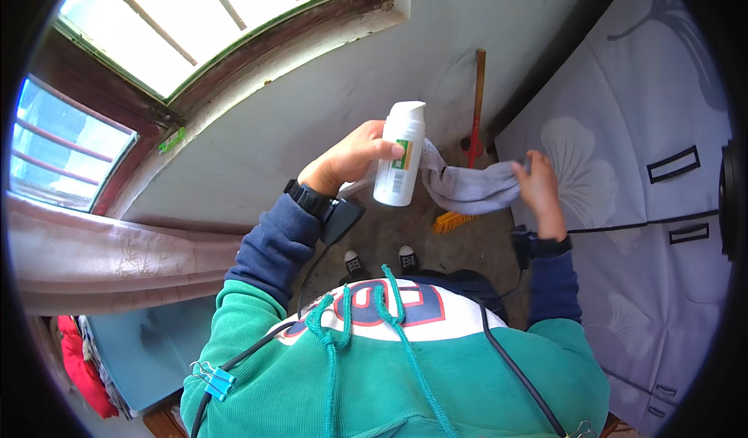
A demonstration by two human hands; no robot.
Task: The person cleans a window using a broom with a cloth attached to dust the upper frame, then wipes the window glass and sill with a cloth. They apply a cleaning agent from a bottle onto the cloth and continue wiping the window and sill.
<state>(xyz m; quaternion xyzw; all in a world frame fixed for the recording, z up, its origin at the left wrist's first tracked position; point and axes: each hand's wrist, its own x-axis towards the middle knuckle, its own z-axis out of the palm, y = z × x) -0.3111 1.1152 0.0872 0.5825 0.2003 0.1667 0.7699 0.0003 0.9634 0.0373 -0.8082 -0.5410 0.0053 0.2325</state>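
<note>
My left hand is wrapped round a white plastic bottle and holds it upright in front of my chest. The bottle has a white pump-style top and a green and orange label, with my thumb lying across it. Behind the bottle hangs a light grey cloth, stretched sideways toward the right. Its far right end is pinched in my right hand. Part of the cloth also shows to the left of the bottle, under my left hand; whether those fingers grip it too is hidden.
A broom with a red and wooden handle and orange bristles leans at the wall. The barred window is at upper left, above a pink curtain. A grey fabric wardrobe with flower prints stands close on the right.
</note>
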